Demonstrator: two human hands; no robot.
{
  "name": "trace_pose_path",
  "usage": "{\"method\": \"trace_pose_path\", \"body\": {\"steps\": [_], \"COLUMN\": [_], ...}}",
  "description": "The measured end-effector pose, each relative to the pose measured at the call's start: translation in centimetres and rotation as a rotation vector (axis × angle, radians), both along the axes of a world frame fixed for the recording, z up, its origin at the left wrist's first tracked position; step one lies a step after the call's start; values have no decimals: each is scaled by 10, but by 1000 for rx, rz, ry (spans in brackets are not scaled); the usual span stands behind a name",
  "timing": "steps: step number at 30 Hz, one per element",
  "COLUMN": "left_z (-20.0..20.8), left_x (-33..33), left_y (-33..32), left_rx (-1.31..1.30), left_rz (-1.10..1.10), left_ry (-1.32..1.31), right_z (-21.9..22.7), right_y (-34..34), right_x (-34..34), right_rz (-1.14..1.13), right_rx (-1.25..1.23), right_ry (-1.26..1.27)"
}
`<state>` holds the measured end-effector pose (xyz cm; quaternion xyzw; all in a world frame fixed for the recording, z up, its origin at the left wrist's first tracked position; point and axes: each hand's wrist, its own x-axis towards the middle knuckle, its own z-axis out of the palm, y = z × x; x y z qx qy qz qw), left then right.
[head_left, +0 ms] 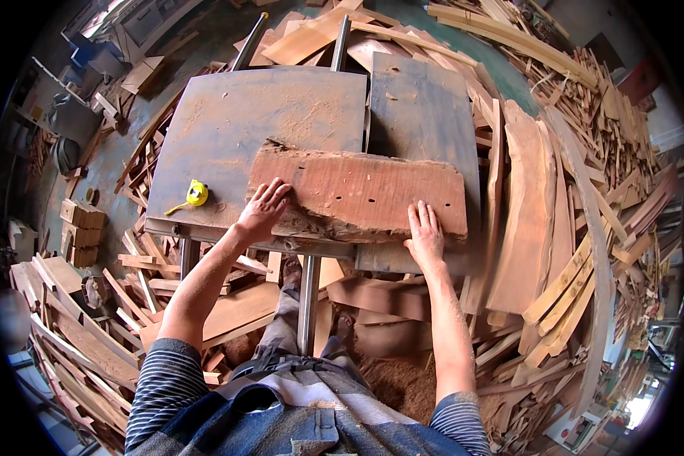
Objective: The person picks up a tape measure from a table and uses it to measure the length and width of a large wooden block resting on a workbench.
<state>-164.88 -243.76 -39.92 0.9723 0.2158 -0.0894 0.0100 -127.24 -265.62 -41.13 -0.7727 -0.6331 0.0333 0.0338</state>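
A thick reddish wooden slab (380, 190) with rough bark-like edges and several small dark holes lies flat across the metal saw table (205, 114). My left hand (264, 211) rests on the slab's left end, fingers stretched over its top. On the right end, my right hand (425, 232) lies with its fingers extended on the near edge and top face. Neither hand wraps round the wood. Part of the table's slot shows beyond the slab; the rest is hidden under it. A yellow tape measure (197, 193) sits on the table, left of my left hand.
Sawdust covers parts of the tabletop. Long boards (528, 213) lean close along the right side, with heaps of offcuts (608, 114) behind them. More scrap wood (83, 327) is piled at the left. A metal rail (309, 304) runs from the table toward me.
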Motion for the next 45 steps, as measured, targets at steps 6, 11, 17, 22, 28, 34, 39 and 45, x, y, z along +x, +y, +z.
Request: {"method": "trace_pose_path", "body": {"steps": [6, 11, 17, 22, 28, 34, 39, 45], "left_z": [3, -1, 1, 0, -3, -1, -1, -1], "left_x": [10, 13, 20, 24, 28, 32, 36, 39], "left_y": [13, 22, 32, 41, 50, 57, 63, 70], "left_rx": [1, 29, 16, 20, 34, 33, 27, 24], "left_rz": [15, 14, 15, 15, 16, 18, 9, 7], "left_ry": [32, 44, 50, 32, 44, 36, 1, -11], "right_z": [-3, -4, -7, -5, -3, -4, -6, -9], "right_y": [14, 24, 33, 43, 52, 60, 65, 73], "right_x": [10, 14, 20, 23, 28, 32, 35, 40], "right_rz": [2, -4, -1, -8, -10, -2, 1, 7], "right_rx": [-4, -15, -3, -21, -40, -15, 5, 22], "right_ry": [-8, 1, 5, -4, 2, -6, -15, -28]}}
